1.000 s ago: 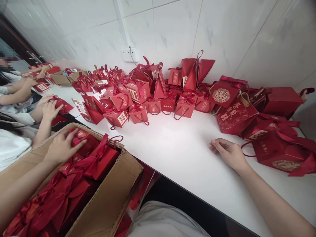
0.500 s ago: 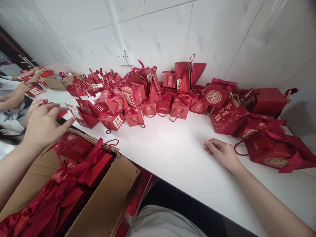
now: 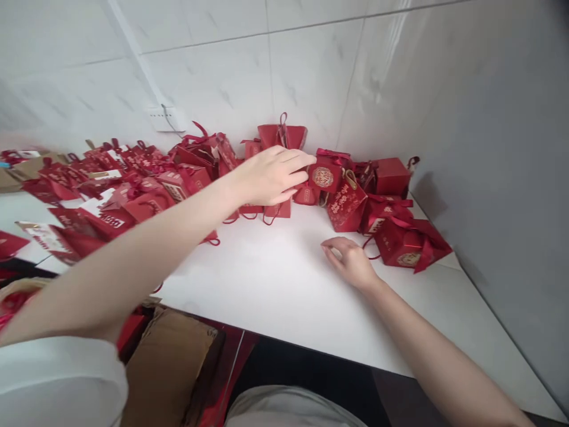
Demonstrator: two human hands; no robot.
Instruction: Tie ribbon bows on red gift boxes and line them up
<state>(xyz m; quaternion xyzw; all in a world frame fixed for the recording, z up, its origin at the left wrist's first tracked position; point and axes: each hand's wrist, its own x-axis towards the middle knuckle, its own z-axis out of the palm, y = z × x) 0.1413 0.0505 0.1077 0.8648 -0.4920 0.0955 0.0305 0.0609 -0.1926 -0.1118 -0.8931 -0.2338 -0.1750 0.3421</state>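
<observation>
My left hand (image 3: 278, 175) reaches over the row of gift boxes, palm down, its fingers spread with nothing in them. Just beyond its fingertips is a small red gift box (image 3: 323, 177) with a round gold print; whether they touch I cannot tell. A larger red gift box (image 3: 347, 204) with gold characters leans below that one. My right hand (image 3: 351, 261) rests low over the white table (image 3: 267, 267), its fingers curled and thumb and forefinger close together, nothing visible in them. To its right lies a red gift box (image 3: 409, 243) with a ribbon bow and cord handle.
Many red gift boxes (image 3: 133, 207) crowd the left of the table. A tall red box (image 3: 284, 135) stands against the tiled wall (image 3: 213, 77). At lower left is an open cardboard carton (image 3: 171, 362). A grey panel (image 3: 502, 178) closes off the right side.
My left hand has swung right, from above the carton to the boxes at the back. The view has turned right. My right hand remains low by the ribboned box, fingers curled.
</observation>
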